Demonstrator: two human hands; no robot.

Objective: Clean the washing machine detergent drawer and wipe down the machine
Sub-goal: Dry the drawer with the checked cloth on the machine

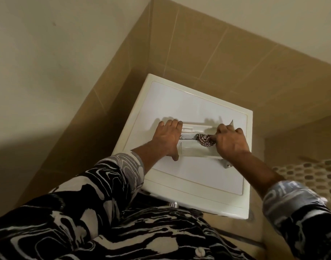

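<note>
The white detergent drawer [193, 147] lies on its side across the white top of the washing machine [189, 107]. My left hand [168, 137] grips the drawer's left end, fingers over its far edge and thumb on the near side. My right hand [230, 141] holds a bunched checked cloth [205, 139] and presses it into the drawer's right compartment. Part of the cloth is hidden under my fingers.
The machine stands in a corner between tan tiled walls [217, 59]. A pebble-patterned floor [309, 175] shows to the right. A small grey fitting [226, 164] lies on the lid below my right wrist. My patterned black-and-white shirt [104, 222] fills the lower frame.
</note>
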